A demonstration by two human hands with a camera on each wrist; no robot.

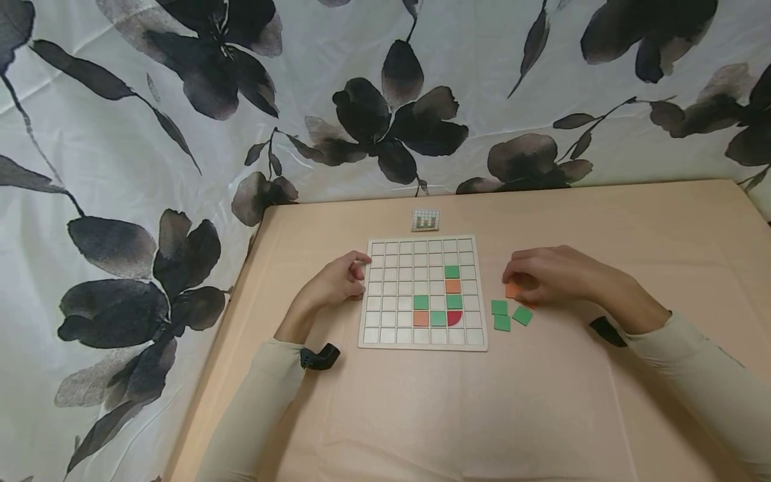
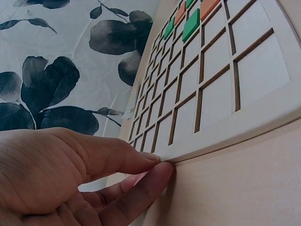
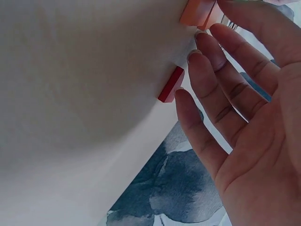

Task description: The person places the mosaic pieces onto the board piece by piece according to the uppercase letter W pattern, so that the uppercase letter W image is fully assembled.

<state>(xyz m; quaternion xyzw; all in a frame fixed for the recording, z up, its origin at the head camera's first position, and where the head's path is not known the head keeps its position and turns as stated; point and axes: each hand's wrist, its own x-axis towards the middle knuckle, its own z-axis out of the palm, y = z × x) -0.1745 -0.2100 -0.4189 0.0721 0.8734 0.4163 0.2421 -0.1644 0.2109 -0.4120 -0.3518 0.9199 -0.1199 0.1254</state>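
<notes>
A pale gridded board (image 1: 390,348) lies on the table with green, orange and red tiles in some of its squares. At its left edge is my left hand (image 1: 336,280); the left wrist view shows thumb and finger pinching the board's rim (image 2: 211,146). To the right of the board, my right hand (image 1: 557,274) pinches an orange tile (image 3: 211,18) between thumb and fingertip. Another orange tile (image 3: 193,12) is close against it. Several loose green tiles (image 1: 502,323) lie just below that hand. A red tile (image 3: 171,85) is near the little finger in the right wrist view.
A small card (image 1: 425,220) with a coloured grid pattern lies beyond the board's far edge. The wooden table (image 1: 421,415) meets a floral cloth (image 1: 337,80) at its back and left. Black straps or devices (image 1: 319,357) sit at both wrists.
</notes>
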